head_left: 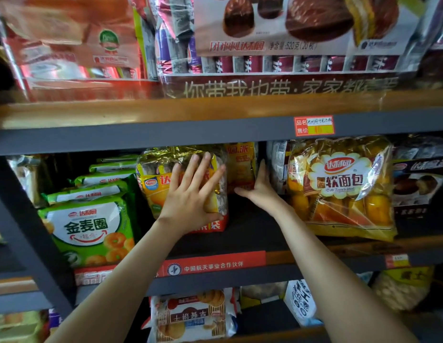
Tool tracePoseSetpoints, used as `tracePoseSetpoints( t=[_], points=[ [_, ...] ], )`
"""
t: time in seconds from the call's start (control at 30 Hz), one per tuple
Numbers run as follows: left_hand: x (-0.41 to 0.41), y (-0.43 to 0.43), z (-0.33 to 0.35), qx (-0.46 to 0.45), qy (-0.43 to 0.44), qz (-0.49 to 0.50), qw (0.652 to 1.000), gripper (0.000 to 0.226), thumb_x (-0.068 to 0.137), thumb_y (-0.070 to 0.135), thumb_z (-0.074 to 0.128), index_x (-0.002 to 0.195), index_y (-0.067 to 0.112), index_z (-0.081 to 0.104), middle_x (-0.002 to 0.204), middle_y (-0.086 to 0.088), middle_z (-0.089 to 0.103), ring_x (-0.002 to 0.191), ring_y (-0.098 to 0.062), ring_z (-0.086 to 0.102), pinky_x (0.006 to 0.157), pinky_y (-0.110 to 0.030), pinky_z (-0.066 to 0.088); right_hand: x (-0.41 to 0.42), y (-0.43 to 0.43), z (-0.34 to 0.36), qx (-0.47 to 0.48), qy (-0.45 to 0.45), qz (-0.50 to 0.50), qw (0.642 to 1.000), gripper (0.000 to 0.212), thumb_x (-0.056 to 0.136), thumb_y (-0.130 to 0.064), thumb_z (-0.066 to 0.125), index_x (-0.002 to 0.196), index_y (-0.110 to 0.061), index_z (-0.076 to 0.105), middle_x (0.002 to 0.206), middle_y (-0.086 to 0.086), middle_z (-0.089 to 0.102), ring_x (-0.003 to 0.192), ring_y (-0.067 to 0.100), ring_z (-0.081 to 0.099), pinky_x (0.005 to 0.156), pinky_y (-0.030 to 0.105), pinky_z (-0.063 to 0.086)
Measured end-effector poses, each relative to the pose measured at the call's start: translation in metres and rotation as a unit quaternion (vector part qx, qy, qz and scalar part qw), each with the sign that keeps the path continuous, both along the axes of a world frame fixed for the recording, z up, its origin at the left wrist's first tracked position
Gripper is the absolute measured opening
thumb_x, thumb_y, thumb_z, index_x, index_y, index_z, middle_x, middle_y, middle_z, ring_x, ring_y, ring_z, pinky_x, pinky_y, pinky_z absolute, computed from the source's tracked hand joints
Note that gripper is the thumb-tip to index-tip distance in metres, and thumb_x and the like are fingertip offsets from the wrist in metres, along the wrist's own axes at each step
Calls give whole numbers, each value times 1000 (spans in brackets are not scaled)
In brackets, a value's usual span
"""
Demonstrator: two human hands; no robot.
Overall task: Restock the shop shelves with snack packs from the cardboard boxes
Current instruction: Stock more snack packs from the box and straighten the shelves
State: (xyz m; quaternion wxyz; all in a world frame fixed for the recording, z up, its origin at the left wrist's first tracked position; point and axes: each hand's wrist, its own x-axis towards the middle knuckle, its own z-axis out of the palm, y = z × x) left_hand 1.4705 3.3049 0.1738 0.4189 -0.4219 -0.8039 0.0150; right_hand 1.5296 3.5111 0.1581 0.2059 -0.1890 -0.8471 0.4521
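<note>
A yellow snack pack point(156, 184) with a gold foil top stands upright on the middle shelf point(252, 233). My left hand point(193, 194) presses flat on its front, fingers straight and spread. Behind it, deeper in the shelf, stands a second yellow pack point(240, 167). My right hand point(258, 188) reaches into the gap to its right, fingers straight against that pack's side, thumb out toward its lower edge. No cardboard box is in view.
Green ring-snack packs point(89, 229) are stacked left of the yellow pack. A large soft-bread bag point(344, 186) stands on the right. Chocolate pie packs point(302, 26) fill the upper shelf, biscuit packs point(190, 315) the lower one. A dark shelf post point(30, 233) slants at left.
</note>
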Motion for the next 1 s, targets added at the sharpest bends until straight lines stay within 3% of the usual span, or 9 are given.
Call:
tracePoseSetpoints(
  t=[0.13, 0.2, 0.27, 0.37, 0.47, 0.63, 0.73, 0.87, 1.0],
  points=[
    [-4, -2, 0, -1, 4, -3, 1000, 139, 49, 77, 73, 153, 26, -4, 157, -13, 9, 143, -35, 9, 114, -48, -15, -10, -2, 3, -70, 9, 5, 998, 116, 79, -28, 76, 151, -25, -14, 160, 3, 13, 145, 22, 18, 118, 42, 20],
    [-5, -3, -1, 1, 9, -3, 1000, 139, 50, 77, 73, 153, 25, -4, 157, -14, 9, 144, -35, 8, 114, -48, -14, -14, 0, -1, -68, 22, 10, 997, 108, 70, -29, 78, 151, -31, 7, 149, 1, 36, 137, 19, 36, 113, 45, 31],
    [-5, -3, -1, 2, 19, -1, 1000, 138, 50, 77, 72, 154, 24, -2, 157, -15, 10, 144, -36, 8, 115, -49, -13, -17, 0, -1, -43, 35, 10, 998, 93, 72, -21, 75, 147, -28, 21, 139, -4, 46, 129, 15, 43, 108, 38, 36],
    [-6, -2, -2, 3, 34, -1, 999, 137, 50, 77, 72, 154, 24, 0, 157, -14, 9, 145, -35, 4, 115, -50, -12, -16, 5, -1, -36, 26, 30, 999, 82, 84, -7, 65, 149, -27, 20, 131, -9, 45, 125, 10, 42, 101, 28, 34],
    [-6, -1, -2, 9, 32, 2, 999, 137, 49, 76, 73, 154, 24, 1, 157, -15, 9, 145, -32, -2, 115, -50, -13, -16, 6, -4, -36, -9, 51, 998, 92, 87, -7, 59, 152, -33, -1, 150, -3, 33, 137, 15, 32, 111, 37, 30],
    [-4, -7, -2, 20, 30, -2, 999, 132, 48, 75, 75, 153, 23, 14, 157, -14, 10, 144, -32, -1, 115, -49, -14, -20, -1, -4, -23, -53, 90, 994, 94, 90, -5, 52, 150, -38, -11, 160, -4, 13, 144, 17, 20, 116, 42, 25],
    [-3, -12, -1, 21, 36, -14, 999, 130, 48, 77, 73, 152, 23, 16, 157, -14, 9, 145, -33, 2, 116, -48, -12, -28, -3, -2, -2, -36, 78, 996, 86, 89, -3, 50, 152, -37, 3, 157, -4, 21, 142, 18, 24, 114, 41, 29],
    [-3, -22, 2, 36, 38, -18, 998, 133, 46, 78, 73, 152, 24, 15, 156, -14, 10, 143, -35, 11, 115, -48, -11, -38, 6, 9, -75, 5, -10, 997, 77, 92, 2, 47, 153, -29, 13, 156, 3, 25, 143, 25, 26, 112, 41, 33],
    [-5, -33, 4, 25, 31, 7, 999, 134, 45, 81, 70, 153, 26, 13, 158, -15, 8, 145, -34, 8, 115, -52, -6, -51, -4, 12, -80, -18, 43, 996, 56, 94, -16, 47, 145, -35, 35, 142, 1, 50, 127, 22, 48, 106, 40, 41]
  ],
)
